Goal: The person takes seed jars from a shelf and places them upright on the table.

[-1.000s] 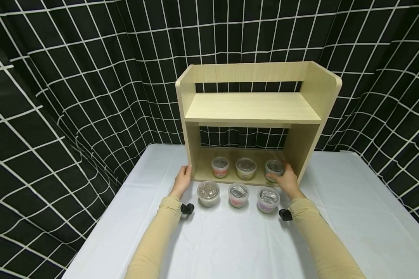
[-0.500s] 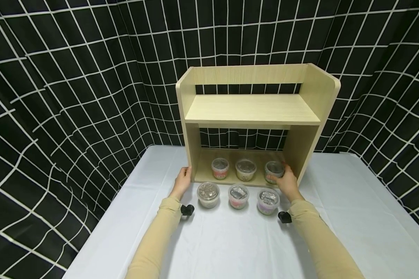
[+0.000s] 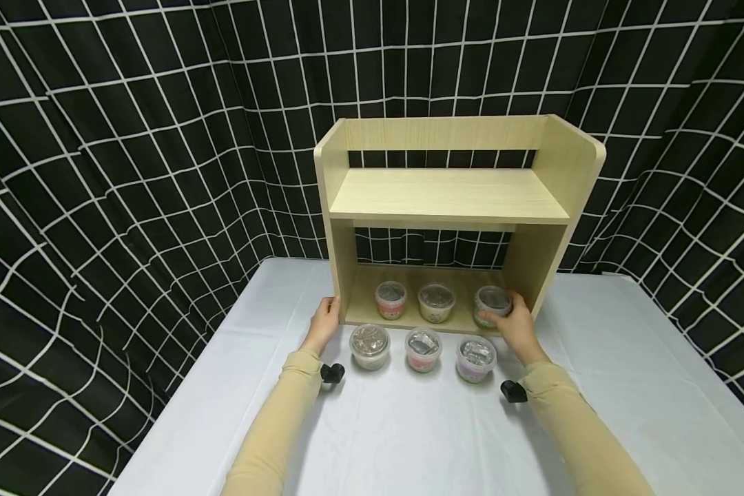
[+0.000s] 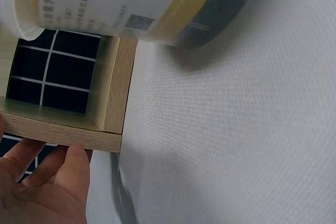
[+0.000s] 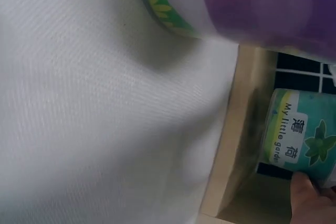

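Note:
My right hand (image 3: 517, 325) grips a small clear-lidded tub (image 3: 493, 300) at the right of the wooden shelf's lower level. In the right wrist view, that tub (image 5: 302, 135) has a teal label with a green leaf, and the thumb lies against its side. My left hand (image 3: 322, 324) holds the front edge of the left side panel of the wooden shelf (image 3: 449, 193). The left wrist view shows its fingers (image 4: 73, 169) against the panel's outer face; the thumb is mostly out of frame. A red-labelled tub (image 3: 391, 300) and a yellowish tub (image 3: 437, 302) also stand on the lower level.
On the white-covered table (image 3: 397, 434), in front of the shelf, stand a pale tub (image 3: 370, 346), a pink tub (image 3: 424, 349) and a purple tub (image 3: 476, 359). A black gridded curtain (image 3: 161, 172) surrounds the table at the back and sides.
My right hand has shifted slightly right, carrying the teal-labelled tub a little closer to the shelf's right panel. My left hand stays where it was.

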`<state>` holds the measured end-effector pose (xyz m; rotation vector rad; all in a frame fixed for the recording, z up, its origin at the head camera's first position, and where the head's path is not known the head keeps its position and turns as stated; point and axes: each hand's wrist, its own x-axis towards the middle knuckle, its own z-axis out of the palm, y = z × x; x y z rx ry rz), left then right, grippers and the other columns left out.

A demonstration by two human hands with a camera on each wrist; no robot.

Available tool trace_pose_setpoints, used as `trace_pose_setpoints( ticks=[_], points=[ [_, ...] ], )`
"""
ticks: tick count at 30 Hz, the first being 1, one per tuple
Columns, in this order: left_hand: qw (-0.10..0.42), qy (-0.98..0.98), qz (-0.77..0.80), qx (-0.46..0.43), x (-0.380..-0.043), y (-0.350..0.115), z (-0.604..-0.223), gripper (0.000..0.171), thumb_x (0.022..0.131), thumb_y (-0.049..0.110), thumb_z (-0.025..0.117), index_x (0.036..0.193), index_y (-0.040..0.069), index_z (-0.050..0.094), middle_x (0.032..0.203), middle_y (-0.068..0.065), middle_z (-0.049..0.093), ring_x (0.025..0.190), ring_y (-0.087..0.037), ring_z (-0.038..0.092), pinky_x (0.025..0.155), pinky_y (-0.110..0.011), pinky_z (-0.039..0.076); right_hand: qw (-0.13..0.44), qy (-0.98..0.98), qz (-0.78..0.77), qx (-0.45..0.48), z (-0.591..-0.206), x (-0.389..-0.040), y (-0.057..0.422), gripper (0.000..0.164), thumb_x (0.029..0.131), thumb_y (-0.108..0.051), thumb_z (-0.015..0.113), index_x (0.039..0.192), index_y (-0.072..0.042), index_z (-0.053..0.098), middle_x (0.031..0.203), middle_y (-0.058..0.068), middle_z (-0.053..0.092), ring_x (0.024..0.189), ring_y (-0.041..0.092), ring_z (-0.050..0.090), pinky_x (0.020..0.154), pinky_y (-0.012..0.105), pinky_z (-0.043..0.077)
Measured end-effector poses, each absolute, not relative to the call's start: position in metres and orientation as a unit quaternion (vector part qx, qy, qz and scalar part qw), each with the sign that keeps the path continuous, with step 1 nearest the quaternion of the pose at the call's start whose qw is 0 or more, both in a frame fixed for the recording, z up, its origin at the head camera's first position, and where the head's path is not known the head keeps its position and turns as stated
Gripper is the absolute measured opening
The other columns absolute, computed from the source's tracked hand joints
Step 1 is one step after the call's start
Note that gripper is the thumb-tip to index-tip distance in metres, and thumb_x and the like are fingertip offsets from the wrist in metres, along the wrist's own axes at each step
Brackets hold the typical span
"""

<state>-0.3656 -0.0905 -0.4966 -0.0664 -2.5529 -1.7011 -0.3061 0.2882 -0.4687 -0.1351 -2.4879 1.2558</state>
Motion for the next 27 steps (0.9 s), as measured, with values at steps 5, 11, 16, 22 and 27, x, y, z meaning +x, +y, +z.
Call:
trace_pose_setpoints(
  ticks=[5, 11, 16, 22, 27],
  points=[
    [0.035, -0.833, -0.552, -0.018, -0.365, -0.09, -0.497, 0.055, 0.099, 0.047, 0.03, 0.132, 0.005, 0.043, 0.127, -0.02, 0.049, 0.114, -0.035, 0.048, 0.09, -0.046, 0.041, 0.181, -0.873, 0.453, -0.034, -0.463, -0.299, 0.288, 0.086, 0.08, -0.018, 0.075, 0.138, 0.013, 0.021, 0.132, 0.037, 0.035, 0.121, 0.046, 0.036, 0.1, 0.052, 0.029],
    [0.045, -0.836, -0.547, -0.017, -0.365, -0.089, -0.496, 0.052, 0.1, 0.045, 0.031, 0.131, 0.004, 0.045, 0.127, -0.02, 0.05, 0.115, -0.035, 0.047, 0.091, -0.046, 0.04, 0.192, -0.867, 0.458, -0.033, -0.45, -0.289, 0.28, 0.084, 0.079, -0.02, 0.076, 0.139, 0.01, 0.024, 0.128, 0.036, 0.041, 0.116, 0.043, 0.043, 0.095, 0.049, 0.036],
    [0.052, -0.838, -0.544, -0.016, -0.365, -0.09, -0.496, 0.051, 0.101, 0.043, 0.031, 0.129, 0.003, 0.046, 0.125, -0.021, 0.05, 0.115, -0.035, 0.048, 0.091, -0.046, 0.041, 0.176, -0.862, 0.475, -0.025, -0.437, -0.28, 0.266, 0.085, 0.081, -0.025, 0.074, 0.141, 0.008, 0.023, 0.125, 0.034, 0.043, 0.114, 0.041, 0.044, 0.093, 0.048, 0.038],
    [0.053, -0.839, -0.541, -0.018, -0.363, -0.09, -0.497, 0.051, 0.101, 0.042, 0.031, 0.129, 0.003, 0.045, 0.126, -0.021, 0.05, 0.115, -0.036, 0.047, 0.091, -0.047, 0.04, 0.163, -0.851, 0.499, -0.008, -0.432, -0.27, 0.252, 0.086, 0.081, -0.028, 0.074, 0.143, 0.003, 0.023, 0.126, 0.03, 0.043, 0.117, 0.04, 0.044, 0.093, 0.045, 0.04],
    [0.049, -0.837, -0.544, -0.017, -0.363, -0.089, -0.495, 0.053, 0.1, 0.045, 0.031, 0.131, 0.004, 0.045, 0.126, -0.021, 0.05, 0.115, -0.036, 0.047, 0.091, -0.047, 0.04, 0.163, -0.842, 0.515, 0.009, -0.428, -0.263, 0.24, 0.087, 0.08, -0.03, 0.075, 0.143, 0.002, 0.025, 0.126, 0.028, 0.044, 0.116, 0.038, 0.045, 0.094, 0.044, 0.039]
  ],
)
